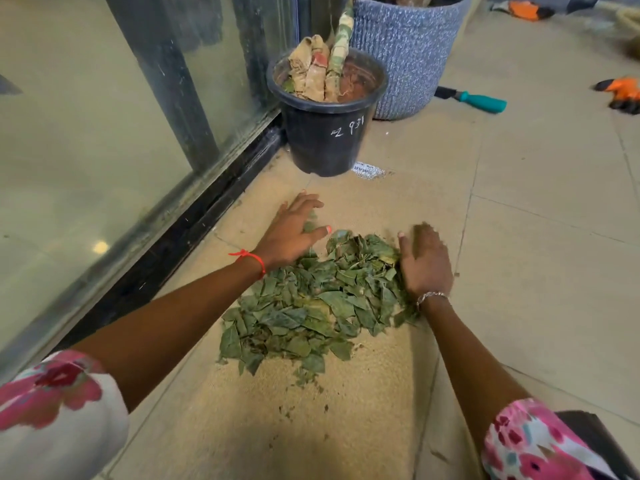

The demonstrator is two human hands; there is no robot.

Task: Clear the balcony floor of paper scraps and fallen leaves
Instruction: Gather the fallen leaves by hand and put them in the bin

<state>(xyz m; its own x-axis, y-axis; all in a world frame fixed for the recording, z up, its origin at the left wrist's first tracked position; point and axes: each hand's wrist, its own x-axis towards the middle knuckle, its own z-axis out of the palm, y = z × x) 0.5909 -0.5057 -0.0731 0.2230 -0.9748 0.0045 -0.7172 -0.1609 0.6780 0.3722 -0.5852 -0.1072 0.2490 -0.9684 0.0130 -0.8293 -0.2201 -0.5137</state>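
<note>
The leaves (311, 306) lie heaped but unlifted — left hand (294, 233) and right hand (426, 265), both spread flat, flank them; a paper scrap (369, 171) lies at twelve o'clock.

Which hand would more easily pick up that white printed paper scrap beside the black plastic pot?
Probably the left hand: its fingers reach further forward, nearer the white printed paper scrap than the right hand.
</note>
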